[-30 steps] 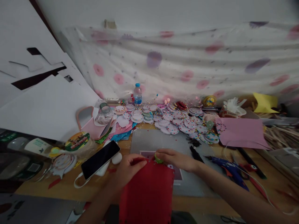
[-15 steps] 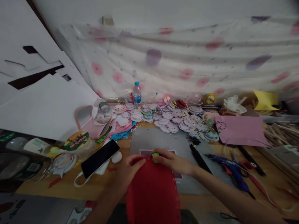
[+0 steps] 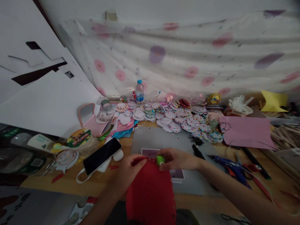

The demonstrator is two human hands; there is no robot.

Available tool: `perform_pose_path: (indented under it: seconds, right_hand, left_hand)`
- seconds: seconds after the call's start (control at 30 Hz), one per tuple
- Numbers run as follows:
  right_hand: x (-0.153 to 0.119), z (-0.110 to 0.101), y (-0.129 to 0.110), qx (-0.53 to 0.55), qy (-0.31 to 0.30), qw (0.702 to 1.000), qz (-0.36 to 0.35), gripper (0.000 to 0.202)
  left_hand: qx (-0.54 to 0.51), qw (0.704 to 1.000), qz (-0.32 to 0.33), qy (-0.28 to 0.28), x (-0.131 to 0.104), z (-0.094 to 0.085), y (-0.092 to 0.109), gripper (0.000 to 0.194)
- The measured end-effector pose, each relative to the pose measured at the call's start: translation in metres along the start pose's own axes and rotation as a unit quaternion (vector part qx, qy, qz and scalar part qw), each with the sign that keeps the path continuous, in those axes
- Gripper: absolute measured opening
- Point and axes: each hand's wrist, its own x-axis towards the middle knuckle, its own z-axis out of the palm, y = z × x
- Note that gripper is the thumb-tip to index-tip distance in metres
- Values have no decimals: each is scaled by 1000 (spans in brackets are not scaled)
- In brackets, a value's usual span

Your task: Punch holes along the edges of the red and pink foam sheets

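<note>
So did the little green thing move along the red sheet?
Yes. The green thing in the right hand has slid rightward along the red sheet top edge, away from the left hand.

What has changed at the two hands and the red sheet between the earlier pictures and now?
The small green punch-like tool in the right hand moved slightly right along the top edge of the red felt sheet, and more of it shows now. The sheet's top edge went from flat to rounded. The left hand grips that edge as before. The black smartphone and blue glue gun stayed put.
</note>
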Motion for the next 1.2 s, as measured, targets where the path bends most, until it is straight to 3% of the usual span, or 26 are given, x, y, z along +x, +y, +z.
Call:
perform_pose_path:
  seconds: [0.27, 0.53, 0.7, 0.83, 0.9, 1.0, 1.07, 1.2]
  right_hand:
    - [2, 1, -4, 51, 5, 999, 17, 30]
    - [1, 12, -15, -89, 82, 992, 35, 18]
    - [3, 19, -17, -115, 119, 986, 37, 15]
    - [6, 20, -14, -134, 131, 982, 30, 15]
    - [8, 21, -14, -136, 125, 983, 8, 17]
    - [10, 21, -14, -120, 112, 986, -31, 23]
    - [10, 21, -13, -113, 120, 986, -38, 28]
    - [8, 19, -7, -110, 142, 983, -36, 27]
  left_hand:
    - [22, 999, 23, 8, -3, 3, -6, 18]
    - [22, 999, 27, -11, -3, 6, -11, 17]
    - [62, 995, 32, -66, 3, -11, -7, 20]
    - [189, 963, 151, -117, 12, -23, 18, 45]
    - [293, 917, 235, -137, 17, -19, 32, 61]
    - [371, 862, 296, -177, 28, -5, 41, 58]
    - [373, 856, 292, -206, 35, 5, 39, 51]
    - [311, 879, 261, -249, 43, 14, 29, 48]
